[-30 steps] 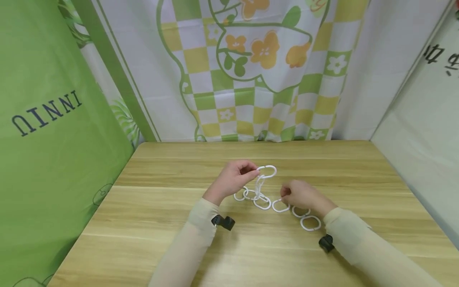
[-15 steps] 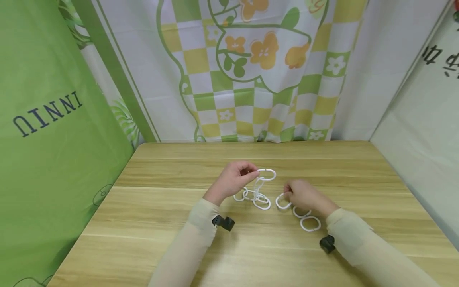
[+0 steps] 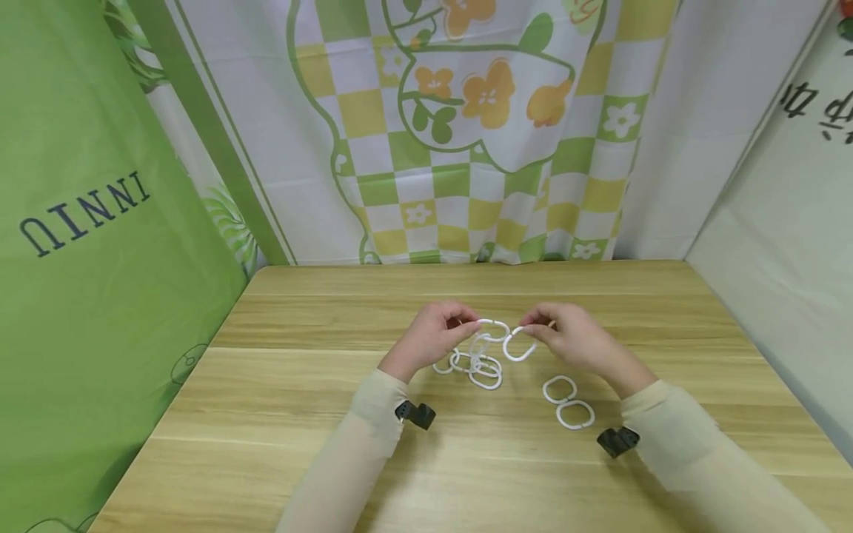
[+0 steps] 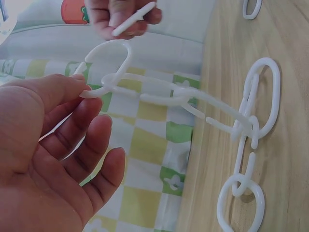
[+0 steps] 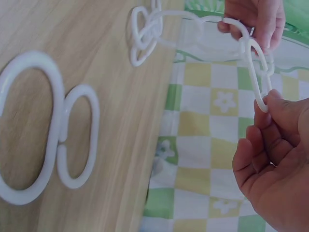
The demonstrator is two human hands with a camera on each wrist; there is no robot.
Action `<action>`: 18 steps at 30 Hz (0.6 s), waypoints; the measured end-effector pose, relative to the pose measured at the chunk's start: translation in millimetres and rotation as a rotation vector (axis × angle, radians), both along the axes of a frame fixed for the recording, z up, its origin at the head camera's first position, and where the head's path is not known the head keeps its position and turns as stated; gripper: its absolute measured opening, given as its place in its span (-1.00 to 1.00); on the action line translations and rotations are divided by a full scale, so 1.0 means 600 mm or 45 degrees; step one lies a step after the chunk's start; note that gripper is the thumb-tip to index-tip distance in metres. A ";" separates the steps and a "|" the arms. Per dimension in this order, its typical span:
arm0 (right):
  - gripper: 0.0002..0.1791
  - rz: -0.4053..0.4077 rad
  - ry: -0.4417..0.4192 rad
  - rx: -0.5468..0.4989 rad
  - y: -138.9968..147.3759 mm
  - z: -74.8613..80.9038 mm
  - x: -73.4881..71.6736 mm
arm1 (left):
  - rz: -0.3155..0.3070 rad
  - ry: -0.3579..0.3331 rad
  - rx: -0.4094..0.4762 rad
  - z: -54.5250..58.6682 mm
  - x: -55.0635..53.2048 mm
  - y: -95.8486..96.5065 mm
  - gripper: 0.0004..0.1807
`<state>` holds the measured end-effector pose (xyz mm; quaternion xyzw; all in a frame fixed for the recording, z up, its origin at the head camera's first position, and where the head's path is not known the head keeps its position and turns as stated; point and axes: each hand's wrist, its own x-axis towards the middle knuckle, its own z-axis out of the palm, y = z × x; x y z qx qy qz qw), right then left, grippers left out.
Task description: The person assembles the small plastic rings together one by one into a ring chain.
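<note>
My left hand (image 3: pixel 435 332) pinches the top link of a white plastic chain (image 4: pixel 159 92) between thumb and forefinger. From that oval link (image 4: pixel 126 55), which has a small gap in its side, the chain hangs down to several joined links on the table. My right hand (image 3: pixel 581 342) pinches a single white link (image 3: pixel 512 354) at one end. In the head view this link stands close beside the chain's top link, and in the right wrist view it overlaps it. The other fingers of both hands are loosely bent.
Two loose white links (image 3: pixel 575 414) lie side by side on the wooden table (image 3: pixel 373 474), below my right hand. A patterned cloth (image 3: pixel 460 185) hangs behind the table's far edge. A green cloth (image 3: pixel 100 333) borders the left side and a white one (image 3: pixel 786 296) the right.
My right hand has picked up a loose link from the table and brought it up and left to the chain's top link. My left hand keeps its grip, slightly lower.
</note>
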<state>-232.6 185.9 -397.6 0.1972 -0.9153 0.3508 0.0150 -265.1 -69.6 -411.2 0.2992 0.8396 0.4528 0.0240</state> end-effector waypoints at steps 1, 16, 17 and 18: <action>-0.93 0.009 0.013 -0.005 -0.002 0.002 0.001 | -0.006 -0.001 0.002 -0.002 0.000 0.001 -0.82; -0.92 0.023 0.088 -0.009 -0.017 0.014 0.006 | -0.114 0.059 -0.006 -0.007 0.007 0.015 -0.81; -0.92 0.023 0.090 -0.010 -0.018 0.013 0.006 | -0.115 0.064 -0.009 -0.007 0.008 0.014 -0.81; -0.92 0.023 0.093 -0.010 -0.018 0.013 0.006 | -0.115 0.071 -0.013 -0.007 0.008 0.014 -0.82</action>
